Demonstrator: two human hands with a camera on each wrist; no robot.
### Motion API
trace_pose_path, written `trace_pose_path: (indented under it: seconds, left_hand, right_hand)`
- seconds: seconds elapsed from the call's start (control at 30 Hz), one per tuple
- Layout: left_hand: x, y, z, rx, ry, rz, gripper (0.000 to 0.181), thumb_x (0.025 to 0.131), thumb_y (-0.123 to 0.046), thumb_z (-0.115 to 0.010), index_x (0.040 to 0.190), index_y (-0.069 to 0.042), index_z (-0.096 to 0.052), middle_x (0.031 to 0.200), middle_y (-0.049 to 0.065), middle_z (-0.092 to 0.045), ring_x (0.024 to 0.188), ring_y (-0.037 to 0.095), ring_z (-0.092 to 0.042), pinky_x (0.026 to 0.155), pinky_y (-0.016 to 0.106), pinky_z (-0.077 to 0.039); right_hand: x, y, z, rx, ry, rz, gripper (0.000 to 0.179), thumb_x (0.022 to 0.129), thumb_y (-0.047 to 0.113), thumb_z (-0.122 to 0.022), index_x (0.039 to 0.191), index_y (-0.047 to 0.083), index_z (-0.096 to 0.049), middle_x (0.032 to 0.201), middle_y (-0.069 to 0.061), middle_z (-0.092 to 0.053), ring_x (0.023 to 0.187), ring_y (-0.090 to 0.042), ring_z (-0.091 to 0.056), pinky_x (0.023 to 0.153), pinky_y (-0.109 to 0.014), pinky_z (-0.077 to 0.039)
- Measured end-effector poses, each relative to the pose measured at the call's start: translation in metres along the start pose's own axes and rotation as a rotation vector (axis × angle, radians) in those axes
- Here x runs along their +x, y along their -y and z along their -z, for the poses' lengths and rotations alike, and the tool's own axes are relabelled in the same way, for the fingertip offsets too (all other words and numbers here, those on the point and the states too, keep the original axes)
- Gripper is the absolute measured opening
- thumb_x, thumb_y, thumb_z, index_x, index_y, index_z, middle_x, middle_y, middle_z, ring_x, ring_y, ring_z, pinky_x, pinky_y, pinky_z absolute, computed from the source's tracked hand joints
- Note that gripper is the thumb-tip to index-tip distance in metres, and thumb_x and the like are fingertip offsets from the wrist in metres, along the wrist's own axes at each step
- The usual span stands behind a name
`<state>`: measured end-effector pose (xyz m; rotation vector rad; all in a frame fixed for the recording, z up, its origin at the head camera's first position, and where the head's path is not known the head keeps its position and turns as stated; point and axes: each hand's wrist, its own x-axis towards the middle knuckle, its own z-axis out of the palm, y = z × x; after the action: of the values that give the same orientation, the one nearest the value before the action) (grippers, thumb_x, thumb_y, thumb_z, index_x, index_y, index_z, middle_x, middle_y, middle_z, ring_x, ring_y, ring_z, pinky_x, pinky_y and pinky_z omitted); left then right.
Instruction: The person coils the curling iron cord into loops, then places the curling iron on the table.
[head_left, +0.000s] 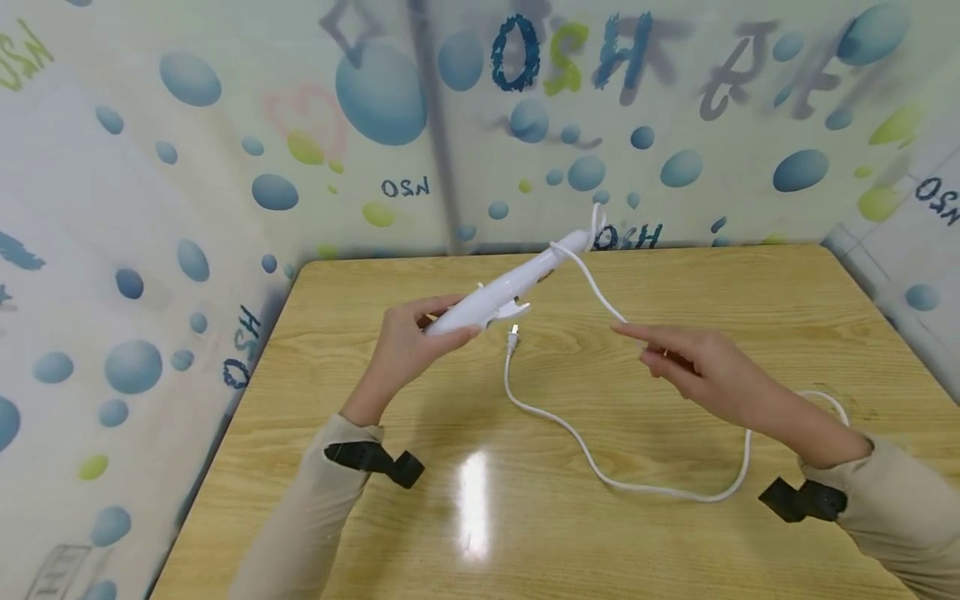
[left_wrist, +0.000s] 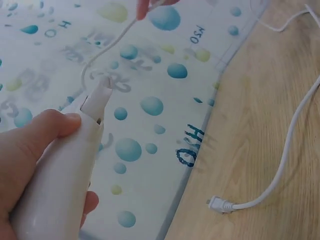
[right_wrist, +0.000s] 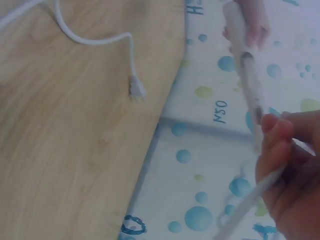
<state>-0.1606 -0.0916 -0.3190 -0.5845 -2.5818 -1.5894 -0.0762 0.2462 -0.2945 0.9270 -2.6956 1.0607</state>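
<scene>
Head view: between the hands, the white curling iron (head_left: 517, 282) is gripped by the left hand (head_left: 412, 340) and its cord (head_left: 594, 288) is pinched by the right hand (head_left: 701, 367), so winding is best done with light, even tension.

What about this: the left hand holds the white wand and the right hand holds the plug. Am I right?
Not quite: the left hand holds the white wand, but the right hand holds the cord; the head view shows the plug lying on the table.
</scene>
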Motion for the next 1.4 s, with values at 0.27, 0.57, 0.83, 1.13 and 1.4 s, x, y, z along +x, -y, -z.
trace_pose_path:
  seconds: [0.27,0.57,0.83,1.13,1.4]
  left_hand:
    - [-0.002,-0.006,0.008,-0.075,-0.024,0.020,0.039,0.072,-0.028,-0.079,0.109,-0.017,-0.070,0.101,0.005,-0.067,0.065,0.020,-0.058,0.053,0.030,-0.048]
    - [-0.008,-0.013,0.014,-0.194,0.065,0.014,0.038,0.074,-0.020,-0.078,0.110,-0.015,-0.069,0.100,0.006,-0.067,0.069,0.021,-0.060,0.057,0.031,-0.050]
    - [-0.016,-0.015,0.019,-0.284,0.211,-0.063,0.039,0.075,-0.011,-0.076,0.113,-0.006,-0.067,0.101,0.009,-0.066,0.074,0.023,-0.059,0.059,0.033,-0.051]
    - [-0.021,-0.013,0.022,-0.295,0.427,-0.173,0.040,0.073,-0.007,-0.077,0.111,-0.003,-0.066,0.094,0.009,-0.066,0.072,0.022,-0.058,0.060,0.031,-0.049]
    - [-0.024,-0.010,0.021,-0.248,0.539,-0.212,0.041,0.071,-0.005,-0.077,0.111,-0.005,-0.067,0.090,0.005,-0.065,0.069,0.020,-0.052,0.059,0.031,-0.045]
  right_hand:
    - [-0.007,-0.006,-0.025,0.202,-0.237,-0.069,0.045,0.087,-0.010,-0.054,0.128,0.006,-0.052,0.076,0.004,-0.059,0.045,-0.008,-0.039,0.039,-0.021,-0.033]
    - [-0.011,-0.027,-0.037,0.383,-0.249,-0.142,0.022,0.089,-0.007,-0.053,0.109,-0.009,-0.061,0.076,0.004,-0.064,0.049,-0.012,-0.044,0.040,-0.028,-0.034]
    - [0.002,-0.052,-0.035,0.522,-0.134,-0.173,0.017,0.091,-0.003,-0.052,0.101,-0.012,-0.062,0.075,-0.004,-0.065,0.051,-0.012,-0.046,0.043,-0.027,-0.038]
    - [0.020,-0.070,-0.022,0.599,-0.053,-0.143,0.028,0.091,-0.004,-0.050,0.093,0.016,-0.069,0.076,0.002,-0.064,0.052,-0.011,-0.047,0.043,-0.025,-0.040]
    - [0.038,-0.066,-0.010,0.460,0.022,-0.184,0.016,0.090,0.002,-0.055,0.098,-0.006,-0.067,0.072,-0.002,-0.064,0.052,-0.012,-0.052,0.044,-0.026,-0.043]
